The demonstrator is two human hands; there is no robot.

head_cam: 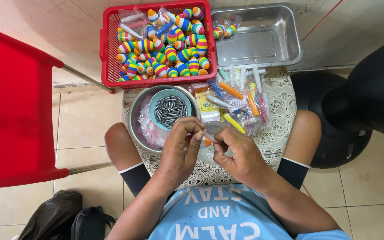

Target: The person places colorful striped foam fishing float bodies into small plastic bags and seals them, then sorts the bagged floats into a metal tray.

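Both hands, the left hand (178, 151) and the right hand (238, 153), are pinching a thin pink tube (207, 137) between their fingers. The far red basket (107, 49) is holding many striped floats (165, 49), but the steel tray (290, 44) is holding only two small bags.

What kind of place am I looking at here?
Likely a home or small-workshop packing spot on a tiled floor: a red basket of striped floats, a bowl of metal sinkers, and a lace-covered stool as the bench.

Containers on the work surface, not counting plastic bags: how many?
4. A red basket of striped floats at top left, a steel tray at top right, a steel bowl in front of the left hand, and a small blue bowl of grey weights inside it. Others may be hidden.
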